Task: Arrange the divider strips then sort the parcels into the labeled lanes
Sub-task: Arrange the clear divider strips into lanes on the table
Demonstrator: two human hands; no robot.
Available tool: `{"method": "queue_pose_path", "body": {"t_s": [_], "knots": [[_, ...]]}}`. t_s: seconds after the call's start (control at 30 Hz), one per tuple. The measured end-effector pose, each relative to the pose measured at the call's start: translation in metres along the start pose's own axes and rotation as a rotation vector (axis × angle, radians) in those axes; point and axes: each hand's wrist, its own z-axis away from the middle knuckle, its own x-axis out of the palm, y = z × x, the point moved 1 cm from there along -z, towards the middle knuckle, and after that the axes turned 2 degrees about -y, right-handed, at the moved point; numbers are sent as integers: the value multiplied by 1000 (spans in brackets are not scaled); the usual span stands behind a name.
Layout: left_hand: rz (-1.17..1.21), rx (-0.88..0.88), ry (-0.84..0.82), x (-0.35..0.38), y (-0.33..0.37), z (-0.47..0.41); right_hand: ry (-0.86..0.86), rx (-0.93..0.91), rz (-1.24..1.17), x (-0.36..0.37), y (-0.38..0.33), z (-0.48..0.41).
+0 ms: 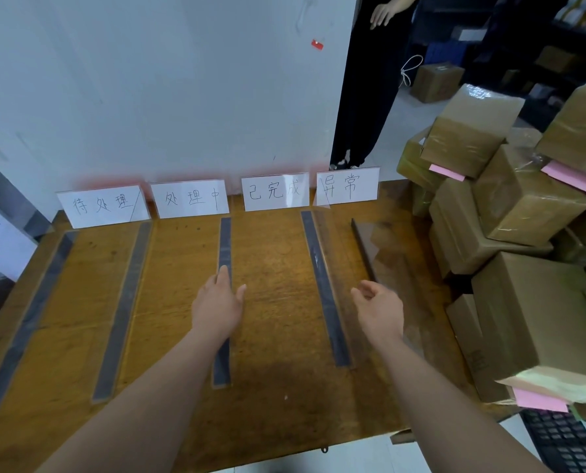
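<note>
Near right corner of the desk: a keyboard is lying partly under the stacked parcels. Both forearms are reaching in over the near edge.

The left hand is lying flat, fingers straight, on the middle strip, about halfway along it. The right hand is hovering well apart from the left, fingers loosely curled and gripping nothing. Its fingertips are sitting just beside the near end of the dark strip; contact cannot be confirmed.

Four grey strips are lying flat, running from the near edge toward the far edge: the left-edge strip, the second strip, the middle strip and the fourth strip. The dark strip is lying at an angle, close to the fourth, so the rightmost lane is looking narrow and unfinished.

The parcels are crowding the right edge in a pile, several carrying pink slips. None is lying in a lane.

Four label cards are standing along the far edge, one heading each lane. A person is standing beyond the far right corner.

Assessment: strip arrangement is nearing completion, with the dark strip probably needing alignment. Parcel sorting is not yet started.
</note>
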Motion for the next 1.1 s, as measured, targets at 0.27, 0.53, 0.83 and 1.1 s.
{"method": "queue_pose_path", "body": {"t_s": [0.27, 0.53, 0.83, 1.1], "knots": [[-109, 83, 98, -8, 18, 4, 23, -28, 34, -17, 1, 3], [-20, 350, 116, 2, 84, 19, 60, -6, 10, -63, 32, 7], [186, 529, -65, 33, 154, 74, 21, 59, 101, -98, 103, 23], [263, 494, -182, 87, 202, 139, -136, -5, 182, -125, 141, 37]]}}
